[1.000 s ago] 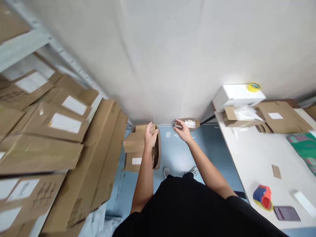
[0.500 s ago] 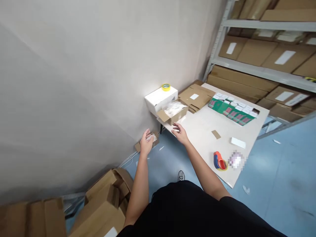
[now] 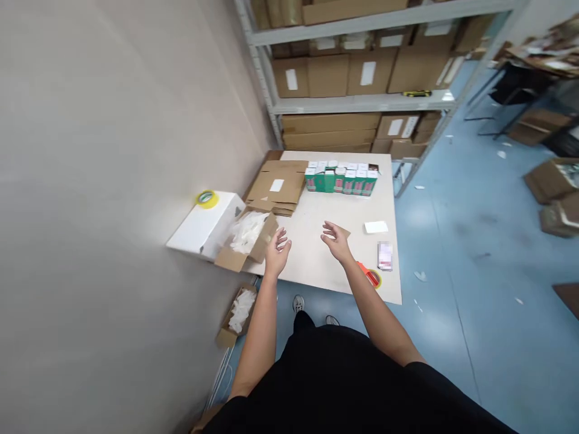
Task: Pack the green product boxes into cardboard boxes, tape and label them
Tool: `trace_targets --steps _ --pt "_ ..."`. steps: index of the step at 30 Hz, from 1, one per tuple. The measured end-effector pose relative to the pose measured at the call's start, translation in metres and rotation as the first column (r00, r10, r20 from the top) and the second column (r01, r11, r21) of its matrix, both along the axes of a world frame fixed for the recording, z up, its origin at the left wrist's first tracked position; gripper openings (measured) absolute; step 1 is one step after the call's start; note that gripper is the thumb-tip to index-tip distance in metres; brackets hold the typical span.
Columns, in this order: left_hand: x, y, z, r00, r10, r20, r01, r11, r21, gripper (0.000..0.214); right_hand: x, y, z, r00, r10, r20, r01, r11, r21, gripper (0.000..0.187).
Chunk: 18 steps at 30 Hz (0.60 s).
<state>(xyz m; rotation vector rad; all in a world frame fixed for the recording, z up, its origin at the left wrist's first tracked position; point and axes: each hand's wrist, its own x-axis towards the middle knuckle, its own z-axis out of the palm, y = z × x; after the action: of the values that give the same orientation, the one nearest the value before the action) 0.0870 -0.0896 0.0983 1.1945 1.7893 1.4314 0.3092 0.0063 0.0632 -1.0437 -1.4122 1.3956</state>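
My left hand (image 3: 277, 254) hovers at the front edge of the white table (image 3: 316, 253), fingers apart and holding nothing. Just left of it sits an open cardboard box (image 3: 265, 241) filled with white plastic bags (image 3: 248, 232). My right hand (image 3: 336, 242) is held over the table with its fingers spread, also with nothing in it. Behind that hand a small piece of brown cardboard (image 3: 345, 231) is partly hidden. A red tape dispenser (image 3: 364, 274) with yellow tape lies beside my right forearm, which covers part of it.
Green-and-white small boxes (image 3: 341, 181) stand in rows at the table's back, near flattened cartons (image 3: 280, 181). A white box (image 3: 205, 226) carries a yellow tape roll (image 3: 207, 199). A small white box (image 3: 376, 227) lies right. Metal shelving (image 3: 362, 105) rises behind; another open box (image 3: 239, 313) is on the floor.
My view has swung to the right, so the table and shelving now lie straight ahead. Both hands stay raised and empty, now in front of and over the table.
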Motion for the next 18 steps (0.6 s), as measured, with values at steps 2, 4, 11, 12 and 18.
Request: trace_targets --steps 2,4,11,12,18 --pt "0.007 0.029 -0.008 0.997 -0.077 0.013 0.077 0.997 -0.031 0.055 0.014 0.012 -0.009 0.995 -0.101 0.024 0.102 0.995 -0.021 0.062" --pt "0.014 0.057 -0.017 0.987 -0.157 0.034 0.159 0.985 -0.061 0.056 0.029 0.02 -0.017 0.978 -0.199 0.066 0.201 0.979 -0.032 0.062" --pt "0.032 0.148 -0.035 0.9 -0.394 0.185 0.412 0.908 -0.072 0.055 0.056 0.025 -0.021 0.863 -0.416 0.286 0.451 0.89 -0.065 0.061" --pt "0.035 0.158 -0.036 0.884 -0.421 0.202 0.441 0.895 -0.065 0.055 0.058 0.025 -0.022 0.841 -0.439 0.317 0.482 0.874 -0.067 0.061" --pt "0.049 0.193 -0.05 0.823 -0.506 0.258 0.546 0.829 -0.116 0.05 0.082 0.01 -0.063 0.644 -0.523 0.558 0.654 0.755 -0.049 0.059"
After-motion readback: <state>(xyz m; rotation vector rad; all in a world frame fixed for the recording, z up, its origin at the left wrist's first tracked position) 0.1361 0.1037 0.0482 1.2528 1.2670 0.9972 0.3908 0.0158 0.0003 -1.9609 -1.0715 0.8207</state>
